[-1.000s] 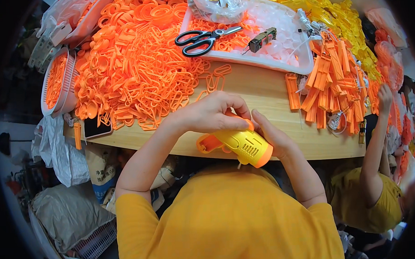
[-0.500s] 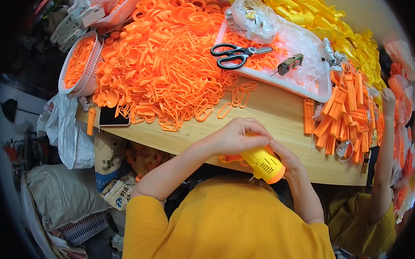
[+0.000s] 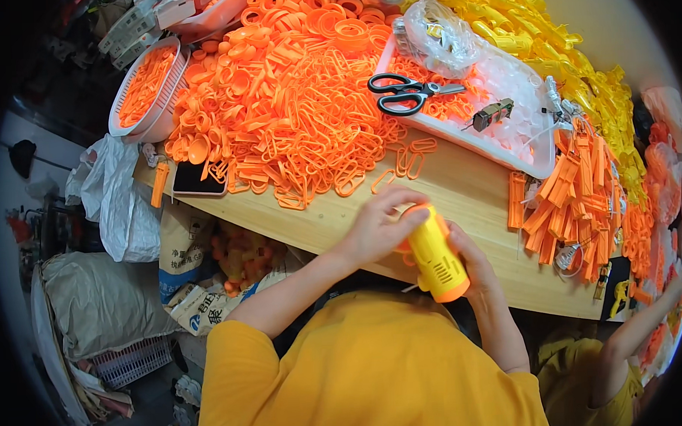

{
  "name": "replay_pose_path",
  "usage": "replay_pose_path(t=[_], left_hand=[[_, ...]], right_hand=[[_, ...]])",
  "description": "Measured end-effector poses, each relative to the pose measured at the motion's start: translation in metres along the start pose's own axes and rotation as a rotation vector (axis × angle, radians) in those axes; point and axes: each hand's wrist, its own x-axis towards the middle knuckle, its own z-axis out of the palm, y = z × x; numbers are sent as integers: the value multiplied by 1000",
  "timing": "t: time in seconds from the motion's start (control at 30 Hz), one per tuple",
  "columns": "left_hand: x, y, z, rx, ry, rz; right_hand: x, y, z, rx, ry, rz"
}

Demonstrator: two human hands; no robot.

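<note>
Head view — where is the yellow tool [image 3: 436, 258]?
— Over the near edge of the wooden table [image 3: 468, 201], between both hands.
— And the hands?
— The right hand [image 3: 474, 262] is wrapped around its body from below; the left hand [image 3: 379, 227] curls over its top end, fingertips pinching there. Orange plastic loops [image 3: 292, 109] lie piled beyond, well apart.

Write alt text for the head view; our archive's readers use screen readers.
A person in a yellow shirt holds a yellow and orange cylindrical part in both hands, left hand on its top, right hand beneath, at the edge of a wooden table. Beyond lie heaped orange plastic loops, black-handled scissors on a white tray, and a dark phone.
</note>
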Motion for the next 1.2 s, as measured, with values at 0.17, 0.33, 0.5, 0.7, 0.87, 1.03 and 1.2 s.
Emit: replay_pose_path(t=[0.17,0.33,0.5,0.7,0.87,1.03,1.2], left_hand=[[-16,-23,-73,728,247,177],[-15,-36,-81,1006,220,157],[2,-49,-74,1057,324,220],[12,-50,-81,1050,316,189],[14,-39,-87,1015,321,201],[19,-44,-90,1024,365,268],[7,-36,-94,1041,163,295]], right_hand=[[-10,-5,-8,137,122,-117],[-7,-2,-17,266,75,-92],[-2,1,-9,293,70,-79],[-3,3,-13,352,202,-96],[-4,6,-17,360,188,-123],[-1,8,-16,349,220,-129],[-2,8,-21,336,200,-141]])
